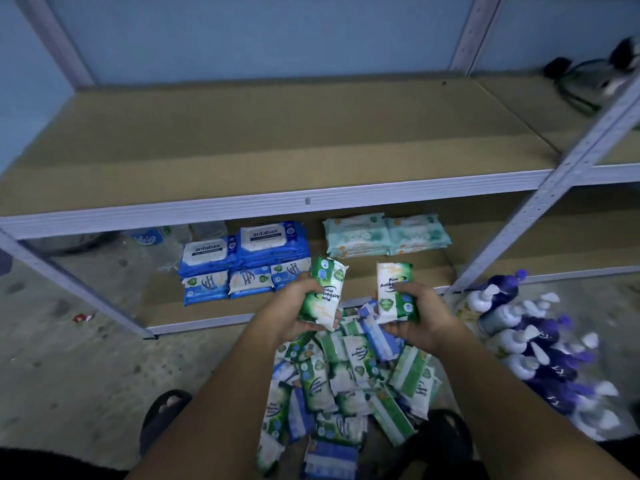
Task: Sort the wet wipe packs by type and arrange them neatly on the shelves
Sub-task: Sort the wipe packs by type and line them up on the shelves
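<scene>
The pile (346, 382) of mixed green and blue packs is lying on the floor between my feet. Above it my left hand (298, 306) is gripping a green pack (327, 292) and my right hand (420, 322) is gripping a second green pack (393, 292), fingers (313, 326) curled tight round each. Both are reading pine antibacterial, so I'm judging them one type. I'm aiming to square the two together, labels facing alike, then set them on the lower shelf (433, 261), in the bare stretch right of the blue packs (242, 268) and in front of the pale packs (384, 235), starting a separate green row along the front edge.
</scene>
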### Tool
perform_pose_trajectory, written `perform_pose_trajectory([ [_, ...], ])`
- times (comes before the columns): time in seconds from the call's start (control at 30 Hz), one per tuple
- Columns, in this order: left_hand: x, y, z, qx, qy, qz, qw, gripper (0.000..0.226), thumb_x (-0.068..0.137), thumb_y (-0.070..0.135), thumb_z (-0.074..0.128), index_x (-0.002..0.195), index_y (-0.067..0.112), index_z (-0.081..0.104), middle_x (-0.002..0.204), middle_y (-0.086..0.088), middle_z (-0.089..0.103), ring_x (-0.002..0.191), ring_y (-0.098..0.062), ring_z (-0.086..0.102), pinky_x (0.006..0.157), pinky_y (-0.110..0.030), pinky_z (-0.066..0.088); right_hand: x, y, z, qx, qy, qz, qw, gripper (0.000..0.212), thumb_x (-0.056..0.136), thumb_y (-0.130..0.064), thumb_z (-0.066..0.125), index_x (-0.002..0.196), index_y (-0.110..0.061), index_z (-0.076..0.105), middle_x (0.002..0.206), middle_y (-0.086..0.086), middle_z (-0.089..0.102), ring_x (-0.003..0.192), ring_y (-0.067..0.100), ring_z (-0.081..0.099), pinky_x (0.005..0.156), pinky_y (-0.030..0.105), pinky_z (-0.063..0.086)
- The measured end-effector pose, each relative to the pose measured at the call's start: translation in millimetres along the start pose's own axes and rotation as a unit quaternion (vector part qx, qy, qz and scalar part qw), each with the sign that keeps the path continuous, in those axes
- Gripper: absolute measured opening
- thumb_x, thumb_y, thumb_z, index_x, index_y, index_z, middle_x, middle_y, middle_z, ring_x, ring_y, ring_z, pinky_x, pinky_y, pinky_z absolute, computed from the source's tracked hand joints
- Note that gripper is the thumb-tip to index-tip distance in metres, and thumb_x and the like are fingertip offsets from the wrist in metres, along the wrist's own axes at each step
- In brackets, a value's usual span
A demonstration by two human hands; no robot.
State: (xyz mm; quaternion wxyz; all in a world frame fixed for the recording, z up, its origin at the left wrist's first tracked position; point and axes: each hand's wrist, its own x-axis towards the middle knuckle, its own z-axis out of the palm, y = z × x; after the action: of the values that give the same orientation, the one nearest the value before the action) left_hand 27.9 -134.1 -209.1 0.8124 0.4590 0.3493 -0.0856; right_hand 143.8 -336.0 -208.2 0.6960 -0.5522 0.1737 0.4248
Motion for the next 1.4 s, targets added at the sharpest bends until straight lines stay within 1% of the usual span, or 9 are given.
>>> perform_pose_trajectory([
  [0.13, 30, 14, 10, 0.056, -0.031, -0.022, 0.998, 0.048, 0.093, 0.002, 0.049, 0.138, 0.018, 0.044, 0.109, -0.022, 0.07, 0.085, -0.042, 0.071, 0.085, -0.059, 0.056, 27, -24, -12, -0.01, 0.009, -0.06, 0.998, 0.055, 0.097, -0.004, 0.056, 0.129, -0.047, 0.044, 0.126, 0.028, 0.06, 0.094, 0.042, 0.066, 0.072, 0.053, 0.052],
  [0.33, 77, 20, 11, 0.149, -0.052, -0.039, 0.987, 0.062, 0.09, -0.013, 0.05, 0.136, 0.027, 0.042, 0.124, -0.018, 0.065, 0.099, -0.036, 0.072, 0.075, -0.046, 0.059, 66, -37, -25, -0.001, 0.062, -0.069, 0.996, 0.053, 0.091, 0.004, 0.061, 0.125, -0.031, 0.039, 0.122, 0.017, 0.056, 0.099, 0.043, 0.063, 0.069, 0.058, 0.057],
  [0.47, 114, 20, 12, 0.166, 0.1, 0.026, 0.981, 0.046, 0.085, -0.003, 0.073, 0.126, 0.014, 0.06, 0.121, -0.012, 0.066, 0.097, -0.028, 0.068, 0.072, -0.038, 0.061, 99, -34, -30, 0.032, 0.128, -0.076, 0.988, 0.052, 0.086, 0.01, 0.061, 0.114, -0.027, 0.037, 0.117, 0.016, 0.055, 0.101, 0.043, 0.064, 0.083, 0.072, 0.049],
  [0.67, 160, 4, 9, 0.134, 0.205, 0.088, 0.965, 0.03, 0.082, 0.02, 0.082, 0.109, 0.015, 0.069, 0.095, 0.004, 0.072, 0.08, -0.02, 0.068, 0.073, -0.035, 0.057, 147, -36, -38, -0.01, 0.228, -0.091, 0.969, 0.048, 0.079, 0.01, 0.066, 0.081, -0.025, 0.031, 0.084, 0.004, 0.049, 0.071, 0.019, 0.049, 0.065, 0.036, 0.042],
  [0.77, 175, 0, 18, 0.011, 0.177, 0.065, 0.982, 0.035, 0.08, 0.022, 0.083, 0.112, 0.013, 0.071, 0.103, -0.003, 0.076, 0.092, -0.02, 0.073, 0.09, -0.043, 0.059, 168, -40, -46, -0.009, 0.228, -0.087, 0.97, 0.048, 0.081, 0.006, 0.071, 0.081, -0.024, 0.033, 0.08, 0.004, 0.05, 0.068, 0.017, 0.05, 0.06, 0.03, 0.043],
  [0.9, 198, -2, 35, -0.038, 0.179, 0.0, 0.983, 0.104, 0.059, 0.068, 0.084, 0.144, 0.02, 0.049, 0.148, -0.006, 0.052, 0.129, -0.031, 0.056, 0.103, -0.051, 0.047, 194, -43, -56, 0.016, 0.237, -0.079, 0.968, 0.041, 0.08, 0.002, 0.076, 0.082, -0.018, 0.041, 0.089, 0.012, 0.06, 0.081, 0.027, 0.061, 0.067, 0.037, 0.054],
  [0.97, 206, -3, 44, 0.014, 0.171, -0.037, 0.985, 0.083, 0.082, 0.064, 0.067, 0.15, 0.025, 0.039, 0.159, 0.002, 0.029, 0.139, -0.032, 0.038, 0.102, -0.052, 0.047, 203, -42, -58, 0.031, 0.252, -0.084, 0.964, 0.041, 0.079, 0.004, 0.076, 0.076, -0.018, 0.042, 0.084, 0.01, 0.06, 0.08, 0.027, 0.06, 0.074, 0.04, 0.057],
  [1.13, 234, -17, 34, 0.196, 0.047, -0.121, 0.972, 0.044, 0.089, 0.011, 0.072, 0.129, 0.017, 0.057, 0.119, -0.004, 0.063, 0.097, -0.024, 0.066, 0.08, -0.041, 0.061, 232, -38, -64, 0.037, 0.311, -0.115, 0.943, 0.041, 0.076, 0.004, 0.08, 0.075, -0.016, 0.045, 0.092, 0.018, 0.065, 0.075, 0.028, 0.065, 0.067, 0.041, 0.061],
  [1.4, 291, -27, -1, 0.359, 0.181, 0.025, 0.915, 0.046, 0.075, 0.025, 0.087, 0.117, 0.024, 0.069, 0.108, -0.004, 0.073, 0.086, -0.019, 0.07, 0.075, -0.037, 0.06, 273, -31, -80, 0.036, 0.315, -0.111, 0.942, 0.04, 0.078, 0.005, 0.079, 0.077, -0.015, 0.044, 0.092, 0.019, 0.063, 0.079, 0.029, 0.069, 0.06, 0.037, 0.061],
])
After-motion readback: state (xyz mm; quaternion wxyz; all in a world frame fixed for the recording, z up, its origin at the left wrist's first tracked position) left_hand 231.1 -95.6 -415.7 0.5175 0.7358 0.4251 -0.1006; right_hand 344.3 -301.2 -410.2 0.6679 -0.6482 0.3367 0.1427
